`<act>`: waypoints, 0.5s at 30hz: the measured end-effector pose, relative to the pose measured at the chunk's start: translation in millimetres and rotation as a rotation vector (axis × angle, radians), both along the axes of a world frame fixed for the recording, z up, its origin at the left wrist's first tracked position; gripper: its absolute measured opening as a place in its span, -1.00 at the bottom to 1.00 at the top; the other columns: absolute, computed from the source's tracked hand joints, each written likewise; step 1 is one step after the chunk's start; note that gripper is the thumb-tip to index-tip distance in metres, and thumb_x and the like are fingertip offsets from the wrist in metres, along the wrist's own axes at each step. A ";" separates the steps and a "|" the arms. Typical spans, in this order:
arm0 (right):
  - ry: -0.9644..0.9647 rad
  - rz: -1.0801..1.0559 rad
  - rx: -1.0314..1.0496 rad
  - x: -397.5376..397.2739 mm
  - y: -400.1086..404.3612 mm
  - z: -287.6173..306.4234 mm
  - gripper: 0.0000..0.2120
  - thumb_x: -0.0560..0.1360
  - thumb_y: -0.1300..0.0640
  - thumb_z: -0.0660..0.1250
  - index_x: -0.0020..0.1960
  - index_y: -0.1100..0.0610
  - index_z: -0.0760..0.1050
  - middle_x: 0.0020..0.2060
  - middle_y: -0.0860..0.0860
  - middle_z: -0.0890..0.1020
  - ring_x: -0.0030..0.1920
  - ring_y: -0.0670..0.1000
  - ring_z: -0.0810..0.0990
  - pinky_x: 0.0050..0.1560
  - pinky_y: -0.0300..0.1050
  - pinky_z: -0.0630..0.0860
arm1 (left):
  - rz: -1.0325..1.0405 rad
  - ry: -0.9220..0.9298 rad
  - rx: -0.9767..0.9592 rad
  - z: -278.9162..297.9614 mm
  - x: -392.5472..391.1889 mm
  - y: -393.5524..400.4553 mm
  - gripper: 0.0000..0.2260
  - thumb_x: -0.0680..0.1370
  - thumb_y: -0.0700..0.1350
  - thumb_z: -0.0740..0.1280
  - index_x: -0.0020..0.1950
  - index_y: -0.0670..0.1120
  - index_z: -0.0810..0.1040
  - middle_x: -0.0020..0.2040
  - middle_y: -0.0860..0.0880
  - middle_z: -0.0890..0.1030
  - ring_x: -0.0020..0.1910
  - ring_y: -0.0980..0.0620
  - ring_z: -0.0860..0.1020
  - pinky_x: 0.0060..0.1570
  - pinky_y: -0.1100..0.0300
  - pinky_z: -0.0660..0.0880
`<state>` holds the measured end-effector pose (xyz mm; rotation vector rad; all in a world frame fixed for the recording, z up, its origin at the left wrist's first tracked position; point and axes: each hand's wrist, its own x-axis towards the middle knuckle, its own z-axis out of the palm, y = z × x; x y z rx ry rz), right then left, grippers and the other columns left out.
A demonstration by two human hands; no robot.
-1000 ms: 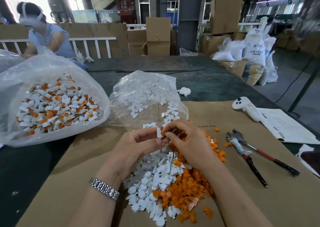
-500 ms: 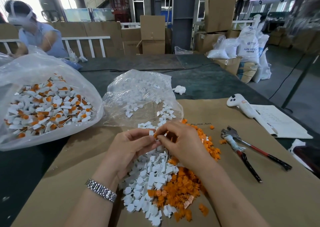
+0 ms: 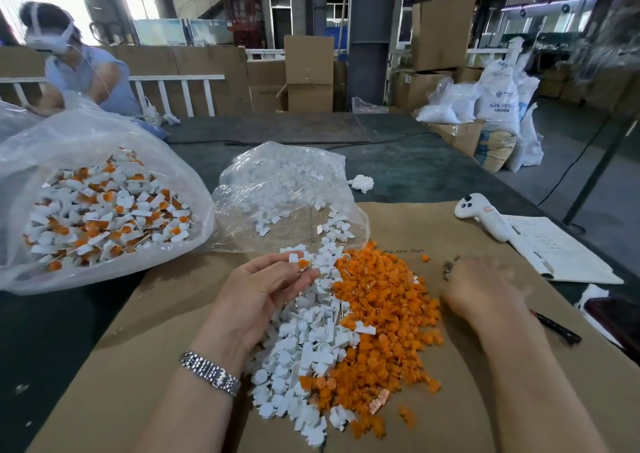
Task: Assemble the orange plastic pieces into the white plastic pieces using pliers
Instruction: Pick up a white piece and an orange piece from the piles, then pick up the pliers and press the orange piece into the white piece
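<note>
My left hand (image 3: 258,291) pinches a white plastic piece with an orange piece (image 3: 298,261) set in it, above the heap. On the brown cardboard sheet (image 3: 460,411) lie a pile of white pieces (image 3: 304,345) and, touching its right side, a pile of orange pieces (image 3: 384,314). My right hand (image 3: 483,288), blurred, rests palm down over the pliers (image 3: 557,328). Only the metal jaw tip and the dark handle ends show. Whether the fingers grip the pliers is hidden.
A clear bag of assembled white-and-orange pieces (image 3: 104,210) lies at the left, and a clear bag of white pieces (image 3: 284,189) sits behind the piles. A white controller (image 3: 485,217) and paper sheets (image 3: 561,248) lie at the right. Another person (image 3: 79,68) sits at the far left.
My right hand has left the piece held by both hands and swung right onto the pliers. My left hand keeps the joined piece and stays above the pile.
</note>
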<state>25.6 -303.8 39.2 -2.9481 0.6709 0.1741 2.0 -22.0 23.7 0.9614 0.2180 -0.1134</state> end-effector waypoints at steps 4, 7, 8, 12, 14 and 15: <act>0.002 -0.051 0.055 4.9 -17.8 -13.2 -0.57 0.59 0.14 0.30 0.40 0.26 0.36 0.33 0.28 0.43 0.31 0.28 0.43 0.31 0.27 0.42 | -0.016 -0.012 0.036 0.6 -2.3 -0.2 -0.76 0.50 -0.44 0.42 0.17 -0.38 0.60 -0.24 -0.22 0.70 0.05 -0.28 0.72 -0.25 0.22 0.67; -0.001 -0.035 0.063 3.2 -24.7 -13.2 -0.71 0.59 0.13 0.29 0.28 0.20 0.47 0.15 0.21 0.54 0.16 0.20 0.52 0.23 0.17 0.51 | -0.006 -0.015 0.061 2.7 -3.5 0.4 -0.79 0.50 -0.42 0.43 0.13 -0.35 0.64 -0.15 -0.25 0.73 -0.04 -0.20 0.74 -0.30 0.26 0.65; -0.001 -0.027 0.051 1.3 -24.7 -11.2 -0.75 0.59 0.11 0.29 0.23 0.17 0.48 0.11 0.18 0.55 0.12 0.18 0.53 0.21 0.15 0.52 | 0.003 -0.015 0.076 3.8 -3.5 0.0 -0.79 0.50 -0.41 0.43 0.13 -0.34 0.66 -0.12 -0.25 0.73 -0.08 -0.16 0.75 -0.31 0.27 0.64; -0.094 0.016 0.089 -8.4 -17.1 -1.2 -0.75 0.58 0.00 0.34 0.11 0.16 0.51 -0.04 0.14 0.57 0.01 0.15 0.55 0.08 0.09 0.54 | 0.035 -0.018 0.051 5.8 -2.9 -0.9 -0.79 0.49 -0.39 0.44 0.12 -0.36 0.67 -0.05 -0.30 0.73 -0.16 -0.09 0.75 -0.33 0.29 0.62; -0.253 0.074 0.220 -15.9 -8.6 11.9 -0.77 0.59 0.01 0.34 -0.01 0.20 0.55 -0.21 0.10 0.57 -0.19 0.11 0.55 -0.18 -0.03 0.47 | 0.040 -0.011 -0.016 6.7 -3.5 0.0 -0.71 0.44 -0.37 0.48 0.14 -0.41 0.63 0.02 -0.35 0.71 -0.10 -0.13 0.75 -0.29 0.28 0.64; -0.311 0.100 0.333 -20.7 -2.4 22.5 -0.79 0.59 0.04 0.33 -0.06 0.19 0.55 -0.28 0.08 0.57 -0.29 0.07 0.54 -0.30 -0.08 0.40 | 0.046 -0.006 -0.052 6.5 -3.2 0.9 -0.68 0.42 -0.37 0.50 0.15 -0.42 0.61 0.04 -0.37 0.70 -0.05 -0.16 0.75 -0.27 0.27 0.66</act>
